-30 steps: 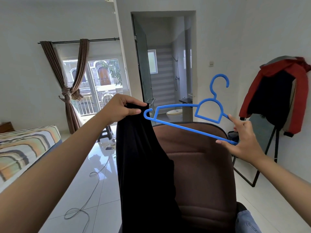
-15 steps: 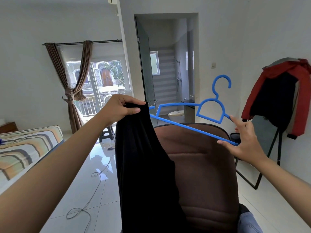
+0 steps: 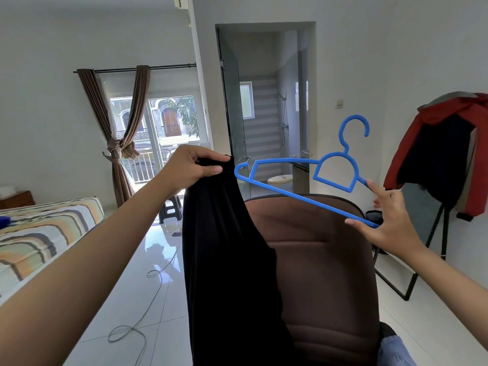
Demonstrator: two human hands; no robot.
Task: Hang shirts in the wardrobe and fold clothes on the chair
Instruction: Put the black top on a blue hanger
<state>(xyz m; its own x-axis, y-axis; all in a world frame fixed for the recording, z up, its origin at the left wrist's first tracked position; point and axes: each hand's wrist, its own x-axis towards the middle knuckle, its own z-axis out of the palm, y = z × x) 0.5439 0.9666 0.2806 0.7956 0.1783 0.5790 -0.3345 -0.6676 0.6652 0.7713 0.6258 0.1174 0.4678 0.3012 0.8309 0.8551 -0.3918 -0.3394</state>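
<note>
The left hand [image 3: 191, 167] pinched the top edge of the black shirt [image 3: 227, 260], which hung before the brown chair [image 3: 322, 260], while the right hand [image 3: 388, 223] held the blue hanger [image 3: 303, 186] by its far end (fingers only loosely curled) — best, I judged, to steady that grip before threading the near tip into the neck opening.

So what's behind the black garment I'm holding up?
Behind the black garment stands the brown chair; its left part is covered, as is some floor.
</note>
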